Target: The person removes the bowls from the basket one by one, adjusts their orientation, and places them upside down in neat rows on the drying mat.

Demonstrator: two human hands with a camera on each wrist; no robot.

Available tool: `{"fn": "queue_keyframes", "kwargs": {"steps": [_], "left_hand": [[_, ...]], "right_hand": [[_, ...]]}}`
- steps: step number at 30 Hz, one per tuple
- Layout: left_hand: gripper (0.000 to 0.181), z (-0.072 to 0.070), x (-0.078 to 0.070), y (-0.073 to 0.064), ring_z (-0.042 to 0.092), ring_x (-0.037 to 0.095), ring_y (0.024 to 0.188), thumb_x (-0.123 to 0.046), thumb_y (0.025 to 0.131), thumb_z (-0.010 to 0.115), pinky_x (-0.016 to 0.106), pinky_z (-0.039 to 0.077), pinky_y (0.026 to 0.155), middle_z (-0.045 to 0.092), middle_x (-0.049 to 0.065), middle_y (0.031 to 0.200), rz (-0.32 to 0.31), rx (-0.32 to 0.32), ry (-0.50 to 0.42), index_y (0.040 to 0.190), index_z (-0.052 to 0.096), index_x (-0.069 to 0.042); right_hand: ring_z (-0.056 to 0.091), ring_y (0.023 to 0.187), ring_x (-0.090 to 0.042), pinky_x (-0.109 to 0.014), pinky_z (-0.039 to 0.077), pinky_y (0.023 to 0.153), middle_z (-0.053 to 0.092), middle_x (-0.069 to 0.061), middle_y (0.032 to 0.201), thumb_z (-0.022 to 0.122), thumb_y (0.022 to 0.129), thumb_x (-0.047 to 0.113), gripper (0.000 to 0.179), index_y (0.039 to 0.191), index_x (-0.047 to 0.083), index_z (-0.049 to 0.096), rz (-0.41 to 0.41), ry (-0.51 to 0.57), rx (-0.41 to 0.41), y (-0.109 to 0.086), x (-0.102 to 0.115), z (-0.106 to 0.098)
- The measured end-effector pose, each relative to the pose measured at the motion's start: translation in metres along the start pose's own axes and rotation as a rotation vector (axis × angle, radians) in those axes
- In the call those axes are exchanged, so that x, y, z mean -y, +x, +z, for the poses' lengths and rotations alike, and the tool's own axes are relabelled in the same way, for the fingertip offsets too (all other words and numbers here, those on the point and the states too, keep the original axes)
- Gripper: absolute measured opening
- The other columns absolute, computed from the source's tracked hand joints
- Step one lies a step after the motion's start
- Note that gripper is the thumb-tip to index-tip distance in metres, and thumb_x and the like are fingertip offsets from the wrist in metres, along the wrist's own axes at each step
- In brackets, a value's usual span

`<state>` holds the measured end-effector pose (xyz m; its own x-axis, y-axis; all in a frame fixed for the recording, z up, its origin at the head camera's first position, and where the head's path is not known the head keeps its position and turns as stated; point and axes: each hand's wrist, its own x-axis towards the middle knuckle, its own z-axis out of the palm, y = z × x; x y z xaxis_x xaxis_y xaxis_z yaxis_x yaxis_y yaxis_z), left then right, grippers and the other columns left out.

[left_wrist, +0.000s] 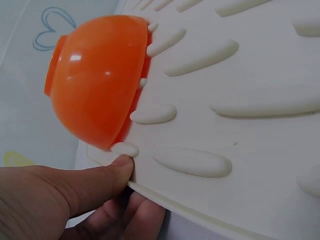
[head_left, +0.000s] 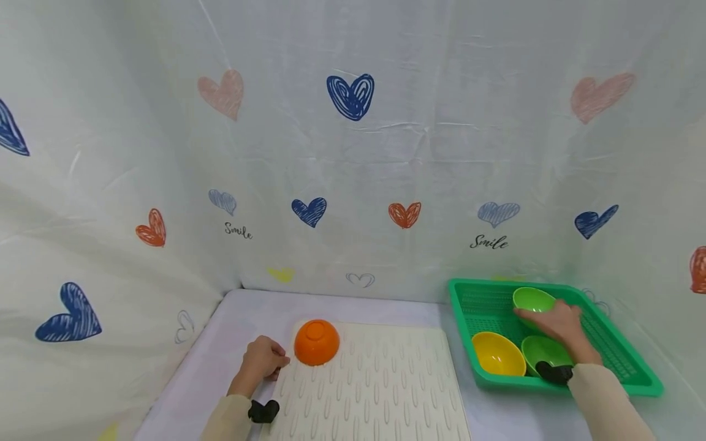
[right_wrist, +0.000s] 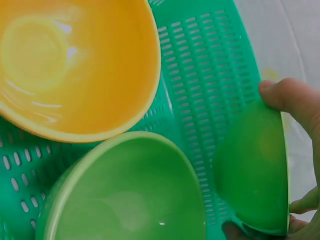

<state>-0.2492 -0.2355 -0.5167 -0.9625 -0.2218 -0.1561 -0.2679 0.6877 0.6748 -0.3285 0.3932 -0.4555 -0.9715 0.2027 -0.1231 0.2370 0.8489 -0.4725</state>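
An orange bowl (head_left: pixel 317 342) lies upside down at the far left corner of a cream ridged mat (head_left: pixel 380 380). Beside that bowl, my left hand (head_left: pixel 263 358) pinches the mat's left edge between thumb (left_wrist: pixel 122 170) and fingers. My right hand (head_left: pixel 557 324) grips a green bowl (right_wrist: pixel 255 170) by its rim, over the green basket (head_left: pixel 634 373) on the right. In that basket sit a yellow bowl (head_left: pixel 498 354) and a second green bowl (right_wrist: pixel 130 195), side by side with their openings up. The right wrist view shows the held bowl tilted on its side.
A white sheet printed with hearts (head_left: pixel 350 97) hangs behind and at both sides of the table. The table's pale cover (head_left: pixel 265 312) shows around the mat. The basket has raised slotted walls and stands to the right of the mat.
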Motion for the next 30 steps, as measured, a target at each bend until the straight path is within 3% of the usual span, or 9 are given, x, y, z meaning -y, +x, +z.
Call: {"fn": "queue_keyframes", "kwargs": {"steps": [9,16,23,30], "left_hand": [[0.012,-0.001,0.002,0.001,0.055,0.012,0.046,-0.008,0.078,0.078,0.025,0.051,0.046,0.060,0.004,0.062,-0.007,0.010,-0.005,0.081,0.068,0.000],[0.012,-0.001,0.001,0.002,0.055,0.013,0.047,-0.008,0.079,0.077,0.025,0.051,0.047,0.060,0.004,0.062,0.008,0.011,0.000,0.081,0.068,0.000],[0.012,0.002,0.004,0.002,0.056,0.012,0.046,-0.008,0.078,0.077,0.025,0.051,0.046,0.060,0.003,0.060,-0.001,0.012,-0.021,0.079,0.067,-0.002],[0.013,0.003,0.004,0.000,0.056,0.013,0.047,-0.007,0.078,0.078,0.025,0.052,0.046,0.060,0.003,0.061,0.003,0.008,-0.016,0.079,0.066,-0.002]], "right_hand": [[0.034,0.107,-0.058,-0.069,0.041,0.084,0.008,-0.053,0.135,0.061,0.078,0.070,0.128,0.142,-0.022,0.000,-0.065,0.060,-0.089,-0.013,0.022,0.001],[0.035,0.110,-0.060,-0.071,0.040,0.086,0.010,-0.050,0.137,0.065,0.077,0.067,0.125,0.147,-0.015,0.003,-0.116,0.085,-0.147,-0.031,0.045,0.003],[0.029,0.119,-0.062,-0.071,0.037,0.090,0.008,-0.047,0.141,0.068,0.076,0.065,0.124,0.149,-0.010,0.002,-0.195,0.132,-0.138,-0.047,0.073,0.008],[0.032,0.121,-0.059,-0.071,0.038,0.092,0.014,-0.042,0.144,0.072,0.073,0.063,0.122,0.150,-0.008,0.009,-0.255,0.130,-0.171,-0.067,0.100,0.017]]}}
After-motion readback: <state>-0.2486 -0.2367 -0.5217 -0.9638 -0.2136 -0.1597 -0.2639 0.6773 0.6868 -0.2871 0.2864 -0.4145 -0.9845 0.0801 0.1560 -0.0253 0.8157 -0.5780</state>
